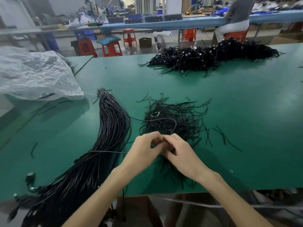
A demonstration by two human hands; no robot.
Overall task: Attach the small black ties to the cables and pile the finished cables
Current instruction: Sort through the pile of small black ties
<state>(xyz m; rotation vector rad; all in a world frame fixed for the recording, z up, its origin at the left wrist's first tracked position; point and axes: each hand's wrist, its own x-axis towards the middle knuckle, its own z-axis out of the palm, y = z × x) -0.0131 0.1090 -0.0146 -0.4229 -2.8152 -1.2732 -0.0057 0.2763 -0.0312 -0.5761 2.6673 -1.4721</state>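
Both left hand [144, 152] and right hand [182, 154] pinch cable [164, 119] | bundle [111, 128] axis near-to-far

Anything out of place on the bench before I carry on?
Nothing serious. Stray ties lie scattered right of the tie pile, and a few lie left near the plastic bag. The cable bundle overhangs the table's near edge. The left hand and right hand pinch one cable.
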